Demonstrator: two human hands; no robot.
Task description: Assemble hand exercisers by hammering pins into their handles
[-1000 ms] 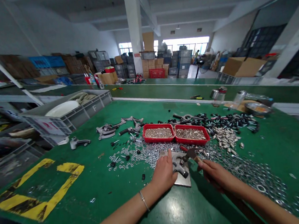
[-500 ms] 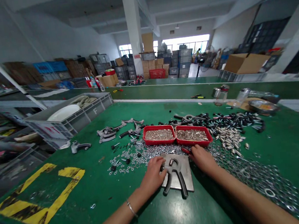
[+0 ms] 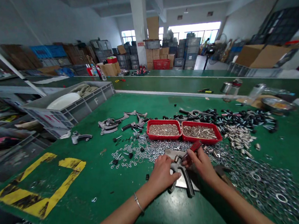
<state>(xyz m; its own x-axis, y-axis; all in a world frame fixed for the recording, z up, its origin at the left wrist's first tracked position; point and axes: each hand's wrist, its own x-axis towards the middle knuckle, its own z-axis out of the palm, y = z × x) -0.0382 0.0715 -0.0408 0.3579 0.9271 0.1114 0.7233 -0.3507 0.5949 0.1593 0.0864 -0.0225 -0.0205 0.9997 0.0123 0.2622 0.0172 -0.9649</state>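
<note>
A grey metal tool body with two black-gripped legs (image 3: 189, 184) lies on a flat metal plate (image 3: 182, 182) in front of me. My left hand (image 3: 162, 171) holds it at its left side, fingers near the top and thumb across a leg. A small metal cylinder (image 3: 176, 158) sits in its upper end. My right hand (image 3: 200, 160) is closed round a red-handled tool (image 3: 195, 146), just over the part's upper right; its working end is hidden. Beside my right wrist lies a hammer (image 3: 221, 170), partly covered by the forearm.
Two red trays of small metal pieces (image 3: 165, 137) (image 3: 203, 143) stand beyond the plate. Loose nuts and rings (image 3: 264, 185) spread to the right, near metal sleeves (image 3: 239, 138) and black-headed screws (image 3: 246, 118). More grey tool bodies (image 3: 109, 125) lie left; a grey crate (image 3: 87, 106) stands behind.
My right hand has lifted the red-handled tool from beside the tray and brought it left over the part. My left thumb now lies across the part's leg. The view has shifted slightly.
</note>
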